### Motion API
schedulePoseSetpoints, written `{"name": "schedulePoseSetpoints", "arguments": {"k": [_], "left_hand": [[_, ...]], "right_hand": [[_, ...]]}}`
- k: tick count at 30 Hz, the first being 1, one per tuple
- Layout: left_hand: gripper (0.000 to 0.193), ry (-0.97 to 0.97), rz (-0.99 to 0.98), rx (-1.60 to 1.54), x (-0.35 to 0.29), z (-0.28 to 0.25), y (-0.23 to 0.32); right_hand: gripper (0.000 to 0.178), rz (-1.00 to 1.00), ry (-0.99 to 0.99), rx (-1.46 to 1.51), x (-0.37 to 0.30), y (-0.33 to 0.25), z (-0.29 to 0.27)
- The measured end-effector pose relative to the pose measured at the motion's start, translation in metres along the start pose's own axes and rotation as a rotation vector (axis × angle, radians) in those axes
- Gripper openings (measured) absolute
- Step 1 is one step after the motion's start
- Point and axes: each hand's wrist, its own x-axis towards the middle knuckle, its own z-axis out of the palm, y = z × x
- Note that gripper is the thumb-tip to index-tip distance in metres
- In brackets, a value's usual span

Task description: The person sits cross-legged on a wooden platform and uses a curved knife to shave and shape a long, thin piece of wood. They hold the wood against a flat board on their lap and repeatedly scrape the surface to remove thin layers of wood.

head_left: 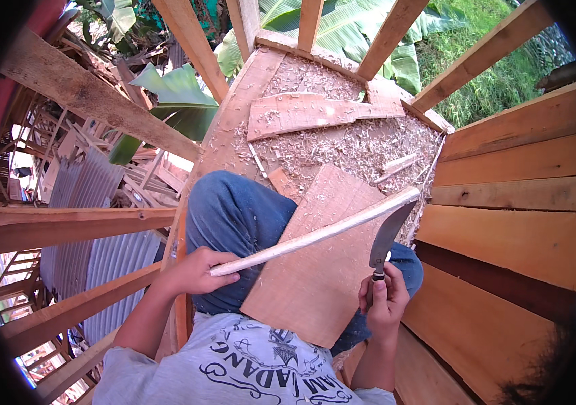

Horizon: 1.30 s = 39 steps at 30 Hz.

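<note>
A wide, flat board (308,290) lies across the person's lap, and a long, pale wooden stick (315,234) passes slantwise over it, from beyond the board's left edge to beyond its right edge near the far end. The left hand (206,270), just left of the board, is closed around the stick's near end, with thumb and fingers wrapped about it. The right hand (384,297), just right of the board, is clenched on the dark handle of a knife (389,236); its broad, curved blade points away from the person, its tip by the stick's far end, though whether the two touch I cannot tell. One knee in blue jeans (234,202) rises left of the board, the other to its right, and a grey printed shirt (234,368) shows at its near end. Past the board's far end, curled shavings (342,148) cover the floor, with a long, irregular plank (301,115) lying among them and a small wood block (284,182) nearer the board. Well to the board's right stands a wall of horizontal planks (510,233); well to its left, beyond timber bars, are corrugated sheets (112,260).
</note>
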Motion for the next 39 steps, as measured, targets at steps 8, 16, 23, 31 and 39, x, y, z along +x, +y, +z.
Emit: {"name": "schedulePoseSetpoints", "arguments": {"k": [8, 16, 23, 31, 39], "left_hand": [[0.025, 0.095, 0.136, 0.08, 0.006, 0.006, -0.008], [0.024, 0.163, 0.221, 0.085, 0.007, 0.011, -0.014], [0.024, 0.154, 0.241, 0.084, 0.009, 0.01, -0.015], [0.025, 0.13, 0.223, 0.063, 0.009, 0.006, -0.011], [0.023, 0.112, 0.212, 0.042, 0.009, 0.003, -0.01]], "right_hand": [[0.029, -0.021, 0.21, 0.051, 0.004, 0.0, -0.001], [0.031, -0.155, 0.284, -0.049, 0.004, -0.016, -0.021], [0.029, -0.21, 0.091, -0.295, -0.002, -0.015, -0.03], [0.03, -0.202, -0.062, -0.337, -0.003, -0.014, -0.016], [0.03, -0.078, 0.102, -0.012, -0.01, -0.01, -0.002]]}}
